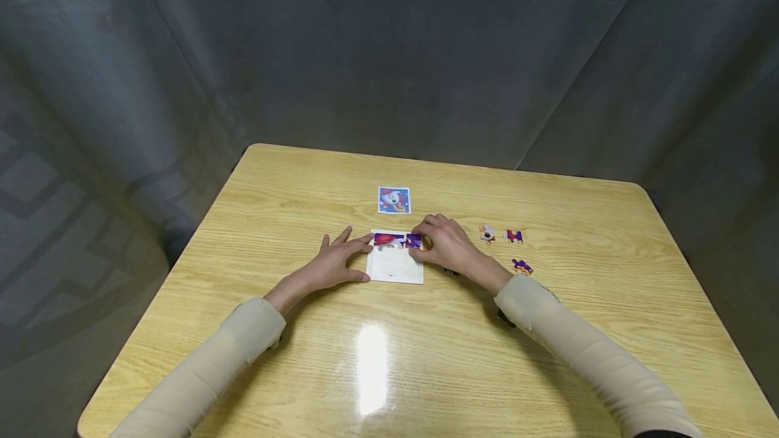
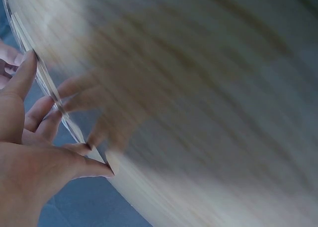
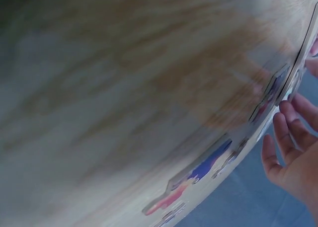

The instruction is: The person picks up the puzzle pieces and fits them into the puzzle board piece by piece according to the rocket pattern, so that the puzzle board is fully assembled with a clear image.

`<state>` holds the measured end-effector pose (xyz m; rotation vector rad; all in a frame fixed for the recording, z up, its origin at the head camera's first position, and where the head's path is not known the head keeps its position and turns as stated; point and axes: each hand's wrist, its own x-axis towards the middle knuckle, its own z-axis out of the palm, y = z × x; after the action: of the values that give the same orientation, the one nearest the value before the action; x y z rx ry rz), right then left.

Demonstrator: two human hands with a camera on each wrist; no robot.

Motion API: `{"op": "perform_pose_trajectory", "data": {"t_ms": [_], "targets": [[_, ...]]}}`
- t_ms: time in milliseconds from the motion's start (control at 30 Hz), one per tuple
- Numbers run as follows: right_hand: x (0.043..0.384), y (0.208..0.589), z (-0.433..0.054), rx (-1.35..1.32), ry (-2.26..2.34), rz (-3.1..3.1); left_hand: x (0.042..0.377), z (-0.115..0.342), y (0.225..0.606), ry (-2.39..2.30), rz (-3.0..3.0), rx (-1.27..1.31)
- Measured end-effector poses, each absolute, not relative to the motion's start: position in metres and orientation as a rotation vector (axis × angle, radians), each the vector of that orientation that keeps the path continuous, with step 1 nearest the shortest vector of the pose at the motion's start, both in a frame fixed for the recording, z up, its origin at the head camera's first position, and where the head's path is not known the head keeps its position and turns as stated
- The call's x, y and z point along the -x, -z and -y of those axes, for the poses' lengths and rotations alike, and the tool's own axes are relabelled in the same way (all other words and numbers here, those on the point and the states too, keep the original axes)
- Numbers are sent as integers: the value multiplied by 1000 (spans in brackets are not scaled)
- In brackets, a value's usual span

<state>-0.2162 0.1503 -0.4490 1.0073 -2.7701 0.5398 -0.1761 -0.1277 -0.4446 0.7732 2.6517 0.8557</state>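
Observation:
A white puzzle tray (image 1: 395, 269) lies on the table between the two hands. Along its top row are red, white and purple puzzle pieces (image 1: 387, 240). My left hand (image 1: 337, 264) is spread at the tray's left side, its thumb and fingertips touching the edge; the left wrist view shows this hand (image 2: 39, 152) low over the tabletop. At the top right corner, my right hand (image 1: 450, 245) pinches a purple puzzle piece (image 1: 413, 241) between thumb and index finger. In the right wrist view the right hand's fingers (image 3: 283, 137) are bent, and the pinched piece is hard to make out.
Behind the tray lies a picture card (image 1: 394, 200) with a rocket-like drawing. Loose pieces lie to the right: a white one (image 1: 487, 234), a red-purple one (image 1: 514, 236) and a purple-orange one (image 1: 521, 266). A dark piece (image 1: 450, 272) shows partly beneath the right hand.

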Motion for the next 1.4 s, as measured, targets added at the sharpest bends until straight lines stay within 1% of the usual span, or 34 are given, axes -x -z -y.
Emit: {"op": "perform_pose_trajectory", "data": {"t_ms": [833, 1133, 1400], "targets": [[217, 449, -149, -1045, -490, 2813, 177, 128, 446, -850, -2658, -764], [214, 446, -150, -1099, -380, 2783, 177, 129, 446, -840, -2658, -768], [212, 446, -152, -1092, -464, 2771, 177, 128, 446, -845, -2655, -764]]}}
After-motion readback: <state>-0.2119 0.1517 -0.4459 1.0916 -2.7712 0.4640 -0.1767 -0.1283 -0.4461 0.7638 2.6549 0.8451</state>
